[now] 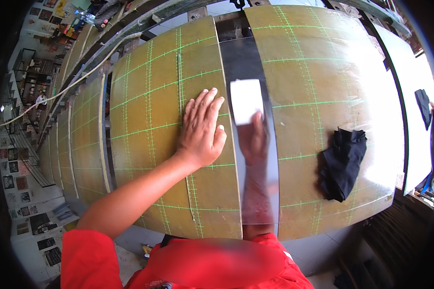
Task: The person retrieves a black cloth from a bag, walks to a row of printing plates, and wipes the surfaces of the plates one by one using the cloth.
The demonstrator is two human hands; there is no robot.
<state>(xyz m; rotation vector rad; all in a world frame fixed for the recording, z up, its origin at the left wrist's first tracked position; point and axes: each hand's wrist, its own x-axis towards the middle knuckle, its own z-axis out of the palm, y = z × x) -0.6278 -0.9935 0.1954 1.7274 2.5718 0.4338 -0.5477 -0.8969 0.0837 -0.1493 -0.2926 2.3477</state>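
My left hand (203,126) lies palm down, fingers stretched out, on a tan board (140,108) marked with green grid lines. Between this board and a similar tan board (294,120) on the right runs a gap, apparently covered by a clear sheet (246,58). Through the sheet I see my right forearm and my right hand (253,142), dim and blurred, below the surface. A white rectangular thing (246,98) is in that hand, the thumb over its lower corner. What it is, I cannot make out. The other fingers are hidden.
Crumpled black cloth (342,164) lies on the right board. Farther right, another dark cloth (423,108) is by a bright white panel (405,96). A pale cord (89,70) crosses the far left. Long rails (149,19) run behind the boards, near a clear bottle (84,17).
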